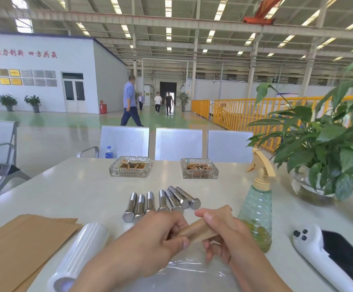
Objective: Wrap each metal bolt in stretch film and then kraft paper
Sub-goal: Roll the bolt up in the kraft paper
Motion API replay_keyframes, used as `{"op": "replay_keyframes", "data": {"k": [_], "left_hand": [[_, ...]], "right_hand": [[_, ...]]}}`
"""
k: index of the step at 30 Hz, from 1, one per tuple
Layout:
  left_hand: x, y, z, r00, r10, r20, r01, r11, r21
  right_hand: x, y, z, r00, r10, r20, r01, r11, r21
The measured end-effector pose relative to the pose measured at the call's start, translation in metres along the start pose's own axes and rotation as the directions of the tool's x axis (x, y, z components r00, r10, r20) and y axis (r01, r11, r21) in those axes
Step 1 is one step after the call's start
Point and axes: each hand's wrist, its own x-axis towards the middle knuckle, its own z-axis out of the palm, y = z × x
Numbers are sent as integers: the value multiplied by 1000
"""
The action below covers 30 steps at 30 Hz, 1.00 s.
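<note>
Both hands hold one kraft-paper-wrapped bolt (198, 230) above the white table (80, 192). My left hand (156, 234) grips its left end, thumb on top. My right hand (219, 230) pinches its right end. Several bare metal bolts (160, 202) lie in a row just beyond my hands. A roll of stretch film (80, 256) lies at the lower left beside a stack of kraft paper sheets (17, 245). A loose piece of clear film (188, 270) is spread on the table under my hands.
A green spray bottle (257, 209) stands right of my hands. A white controller and a dark phone (327, 256) lie at the lower right. Two glass ashtrays (129, 167) (199, 171) sit further back, with a potted plant (318, 157) at the right. Metal chairs (177, 144) line the far edge.
</note>
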Motion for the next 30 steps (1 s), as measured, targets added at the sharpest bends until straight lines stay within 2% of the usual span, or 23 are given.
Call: {"op": "replay_keyframes", "data": {"k": [3, 7, 17, 21, 24, 30], "left_hand": [[1, 4, 0, 1000, -2, 3, 2, 999, -46], [3, 7, 1, 1000, 12, 19, -10, 996, -93], [4, 10, 6, 1000, -13, -2, 13, 991, -130], [3, 12, 5, 1000, 6, -2, -7, 983, -183], [4, 14, 9, 999, 13, -31, -17, 987, -158], [5, 15, 9, 999, -15, -39, 10, 992, -126]], "right_hand": [[0, -1, 0, 1000, 5, 20, -6, 998, 55], [-1, 0, 1, 999, -17, 44, 15, 999, 45], [0, 6, 0, 987, -161, 23, 162, 975, -150], [1, 5, 1, 992, -112, 58, 115, 993, -41], [3, 5, 1, 992, -101, 79, 103, 995, -14], [0, 6, 3, 987, -158, 39, 162, 968, -190]]}}
